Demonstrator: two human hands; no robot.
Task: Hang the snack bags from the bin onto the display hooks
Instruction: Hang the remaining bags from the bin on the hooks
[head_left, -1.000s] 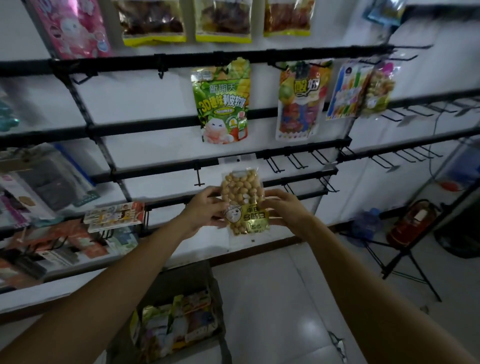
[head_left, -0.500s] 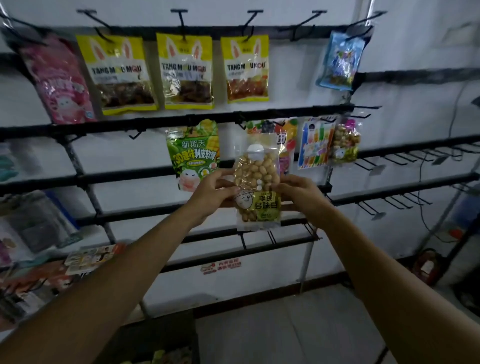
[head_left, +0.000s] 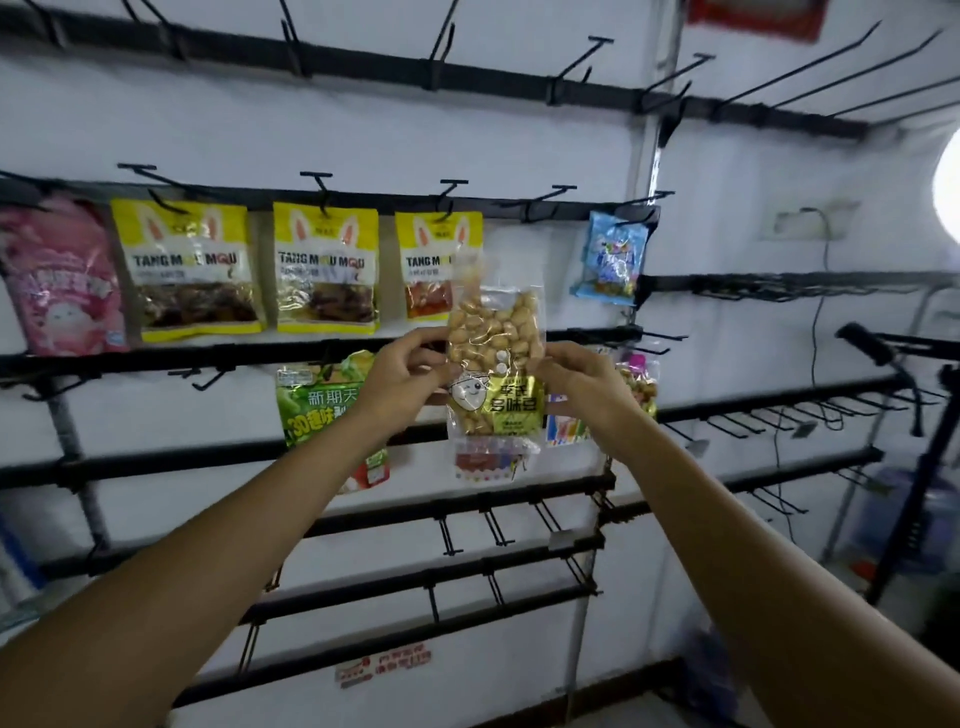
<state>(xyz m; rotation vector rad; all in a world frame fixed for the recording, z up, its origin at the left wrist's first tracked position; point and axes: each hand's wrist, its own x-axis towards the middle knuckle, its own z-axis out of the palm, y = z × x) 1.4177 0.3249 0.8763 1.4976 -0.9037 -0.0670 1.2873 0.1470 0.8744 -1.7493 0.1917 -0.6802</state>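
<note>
Both hands are holding the nut bag (head_left: 496, 358) up mid-frame, in front of the rack (head_left: 156, 462). Left hand (head_left: 397, 382) is pinching its left edge, right hand (head_left: 584, 387) is pinching the right edge (fingers curled in on both). Yellow bags (head_left: 324, 270) are hanging upper left.

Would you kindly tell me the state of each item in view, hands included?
bean bag, held upright in front of the rack, on no hook
left hand, pinches the bag's left edge
right hand, pinches its right edge
yellow bags, three, hanging from hooks
pink bag, hanging
blue bag, hanging
green bag, hanging, partly behind the left arm
top-row hooks, bare
</note>
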